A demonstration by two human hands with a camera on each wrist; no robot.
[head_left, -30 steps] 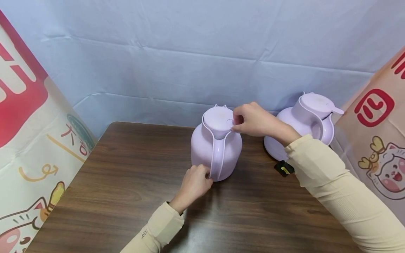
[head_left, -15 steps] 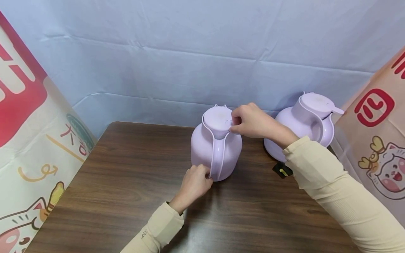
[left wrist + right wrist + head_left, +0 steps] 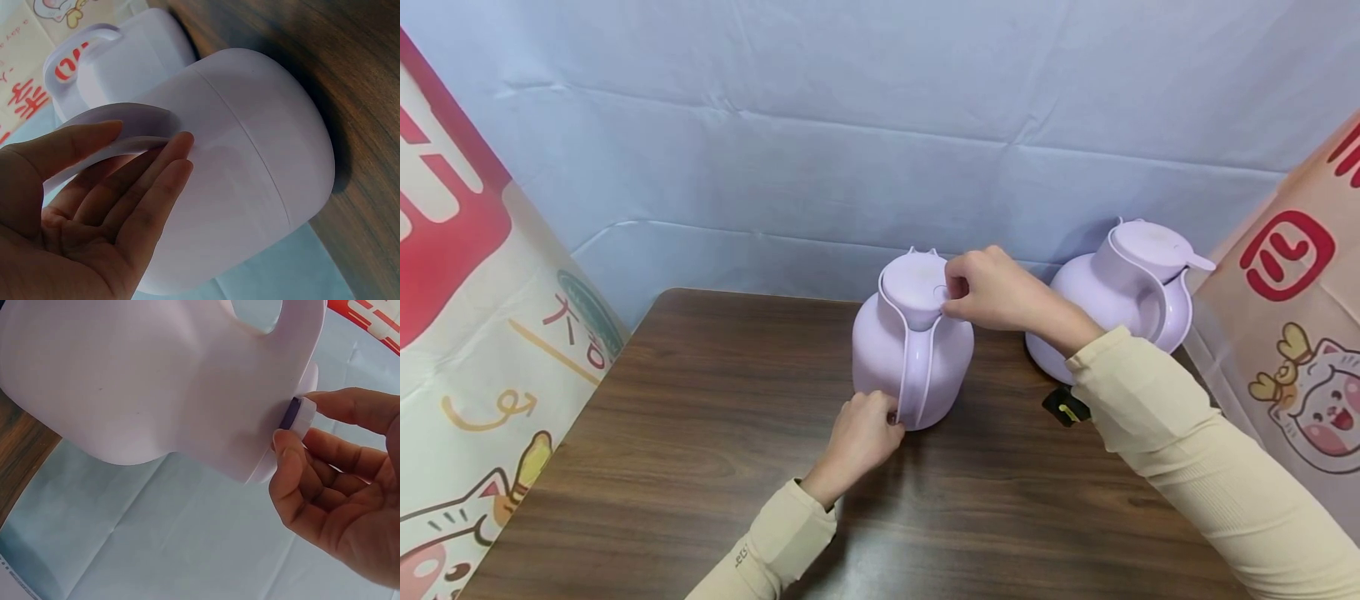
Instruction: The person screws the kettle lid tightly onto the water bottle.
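Observation:
A lilac thermos jug [image 3: 874, 358] with small ears on its rim stands upright on the table, handle [image 3: 916, 379] towards me. My left hand [image 3: 867, 425] holds the lower part of that handle. In the left wrist view, the thumb [image 3: 94, 140] lies on one side of the handle and the fingers on the other. On top of the jug sits a round lid [image 3: 913, 275]. My right hand [image 3: 992, 287] pinches the tab [image 3: 305, 419] at the lid's right edge between thumb and fingers. A dark purple strip shows beside the tab in the right wrist view.
A second lilac thermos jug [image 3: 1097, 287] stands at the back right, partly behind my right forearm. A small black piece with a yellow mark [image 3: 1065, 407] hangs by the right sleeve. Pale blue cloth [image 3: 775, 150] backs the brown wooden table [image 3: 715, 400]; printed banners flank it.
My right hand has moved slightly left and towards me with the lid's tab, and the lid has turned a little clockwise. The left hand and the jug's body have stayed put.

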